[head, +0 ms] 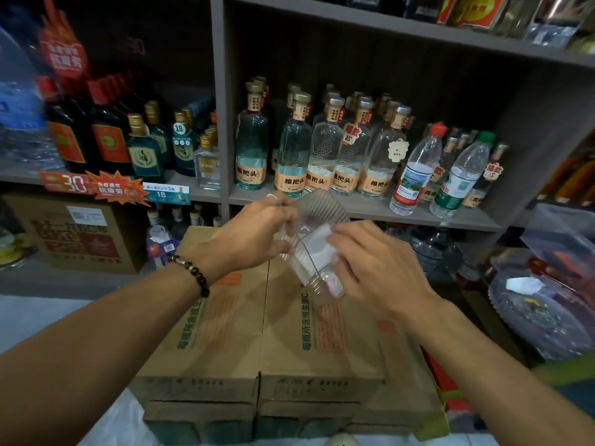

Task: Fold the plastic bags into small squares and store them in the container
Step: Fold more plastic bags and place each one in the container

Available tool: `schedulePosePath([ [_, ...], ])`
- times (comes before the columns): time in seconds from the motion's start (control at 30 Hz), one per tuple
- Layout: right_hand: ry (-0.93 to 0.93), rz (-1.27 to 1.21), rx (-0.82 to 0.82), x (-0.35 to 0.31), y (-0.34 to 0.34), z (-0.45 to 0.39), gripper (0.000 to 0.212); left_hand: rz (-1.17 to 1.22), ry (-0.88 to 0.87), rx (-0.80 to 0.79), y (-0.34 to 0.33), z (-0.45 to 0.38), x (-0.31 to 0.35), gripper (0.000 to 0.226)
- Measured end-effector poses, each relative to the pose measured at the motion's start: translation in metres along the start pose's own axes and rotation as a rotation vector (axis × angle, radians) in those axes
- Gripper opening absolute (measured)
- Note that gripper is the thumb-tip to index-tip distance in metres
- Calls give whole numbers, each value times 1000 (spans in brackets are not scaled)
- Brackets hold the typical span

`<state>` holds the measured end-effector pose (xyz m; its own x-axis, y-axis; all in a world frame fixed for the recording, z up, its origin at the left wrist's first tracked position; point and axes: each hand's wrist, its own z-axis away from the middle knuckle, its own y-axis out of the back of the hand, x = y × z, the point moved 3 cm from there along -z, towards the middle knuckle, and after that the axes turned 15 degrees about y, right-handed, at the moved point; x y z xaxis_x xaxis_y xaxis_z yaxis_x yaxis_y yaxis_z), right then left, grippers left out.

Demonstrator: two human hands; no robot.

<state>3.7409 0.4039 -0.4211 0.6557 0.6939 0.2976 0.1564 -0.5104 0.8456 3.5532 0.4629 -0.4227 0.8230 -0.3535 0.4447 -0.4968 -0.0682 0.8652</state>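
1. My left grip curls round the rim of the clear tub, held tilted in the air above the boxes.
2. My right grip pinches a folded white bag inside the tub.
3. Behind stands a grey shelf of bottles.
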Motion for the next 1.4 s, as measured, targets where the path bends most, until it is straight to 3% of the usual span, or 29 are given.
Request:
schedulePosePath([
  [0.07,81,-28,-179,-6,-5,8,48,-18,-22,-37,-1,-1,3,44],
  [0.13,44,-94,-419,-5,-12,13,65,-31,-44,-72,-5,-2,5,44],
  [0.2,-26,-133,-536,0,-17,17,80,-37,-72,-95,-11,-5,8,46],
  [0.33,-67,-178,-485,10,-17,23,79,-22,-83,-125,-21,-13,11,44],
  [0.63,-66,-281,-650,31,-48,30,70,-43,-145,-153,-49,-41,24,39],
  [0.9,-240,-196,-319,80,-61,38,63,3,57,-90,-86,-92,-5,31],
  [1.13,-282,-288,-314,78,-87,46,47,53,155,-149,-107,-119,-26,30],
  [1.3,-290,-345,-276,60,-87,37,47,61,162,-65,-100,-103,-29,61],
  [1.4,-293,-378,-248,43,-80,28,44,-20,125,-15,-86,-68,-31,59],
])
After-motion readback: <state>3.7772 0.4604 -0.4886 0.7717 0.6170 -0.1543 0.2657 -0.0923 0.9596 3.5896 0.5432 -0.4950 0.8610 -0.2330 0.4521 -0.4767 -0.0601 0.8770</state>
